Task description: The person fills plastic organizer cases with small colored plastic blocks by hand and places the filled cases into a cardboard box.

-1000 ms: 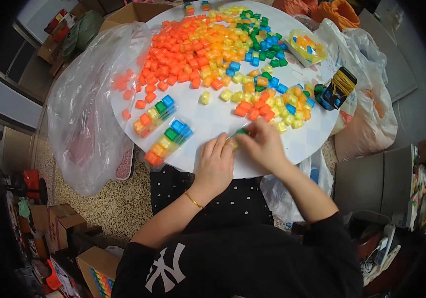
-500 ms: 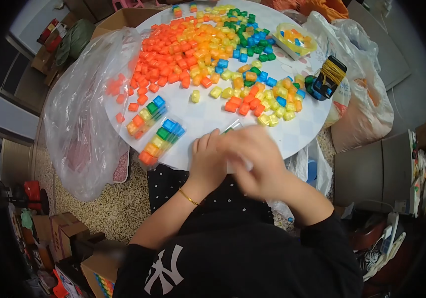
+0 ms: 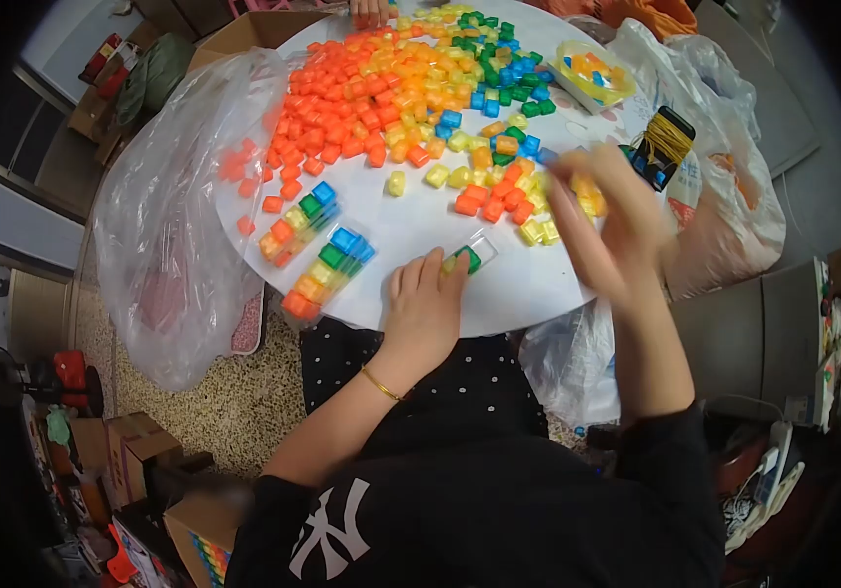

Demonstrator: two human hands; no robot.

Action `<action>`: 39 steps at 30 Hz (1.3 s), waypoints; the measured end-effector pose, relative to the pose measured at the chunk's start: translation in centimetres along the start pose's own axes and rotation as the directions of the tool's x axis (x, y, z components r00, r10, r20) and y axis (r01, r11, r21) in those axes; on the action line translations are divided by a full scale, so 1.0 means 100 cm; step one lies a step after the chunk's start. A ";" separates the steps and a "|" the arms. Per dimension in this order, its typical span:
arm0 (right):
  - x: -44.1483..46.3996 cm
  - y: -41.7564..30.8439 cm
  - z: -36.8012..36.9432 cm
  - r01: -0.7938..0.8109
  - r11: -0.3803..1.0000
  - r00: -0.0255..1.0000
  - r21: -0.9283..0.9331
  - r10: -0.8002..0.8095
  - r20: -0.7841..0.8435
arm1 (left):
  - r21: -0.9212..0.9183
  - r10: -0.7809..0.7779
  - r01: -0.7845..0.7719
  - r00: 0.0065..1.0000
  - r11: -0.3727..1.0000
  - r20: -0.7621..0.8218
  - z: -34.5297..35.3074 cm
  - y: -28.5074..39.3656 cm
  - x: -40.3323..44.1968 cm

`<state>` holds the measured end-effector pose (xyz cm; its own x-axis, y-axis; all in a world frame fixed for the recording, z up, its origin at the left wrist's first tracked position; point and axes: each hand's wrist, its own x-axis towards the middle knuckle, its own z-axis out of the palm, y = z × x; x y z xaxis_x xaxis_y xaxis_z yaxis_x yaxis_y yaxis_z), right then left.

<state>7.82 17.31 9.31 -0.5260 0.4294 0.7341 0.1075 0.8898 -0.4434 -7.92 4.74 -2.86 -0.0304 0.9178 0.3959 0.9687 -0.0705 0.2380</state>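
Note:
My left hand [image 3: 424, 306] is closed on a clear plastic case [image 3: 482, 247] near the table's front edge. A green block [image 3: 468, 259] shows in the case beside my fingertips, and the case's far end is empty. My right hand [image 3: 617, 220] is blurred over the right side of the table, beside a mixed cluster of orange, yellow and blue blocks [image 3: 514, 196]; its fingertips are smeared, so any hold cannot be made out. Left of my left hand lie two filled cases of coloured blocks, one nearer [image 3: 326, 274] and one farther [image 3: 298, 224].
A large pile of blocks [image 3: 371, 93] covers the back of the white round table [image 3: 401, 220]. A yellow tub [image 3: 592, 76] and a dark holder with yellow bands [image 3: 667, 142] stand right. Plastic bags flank the table. Another person's hand [image 3: 371, 12] is at the far edge.
My right hand has moved from beside my left hand out to the right, uncovering the case and its green block. Another person's hand has appeared at the far edge.

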 end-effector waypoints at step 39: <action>-0.098 0.040 0.077 -0.320 0.939 0.941 0.126 0.331 -0.070 | -0.176 -0.299 0.273 0.943 0.946 -0.146 -0.093 -0.048 0.002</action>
<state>6.86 15.47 -3.62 -0.4003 0.7092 0.5804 0.1631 0.6783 -0.7164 -14.82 1.64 4.32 -0.3547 0.8293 0.4317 0.8644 0.1150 0.4894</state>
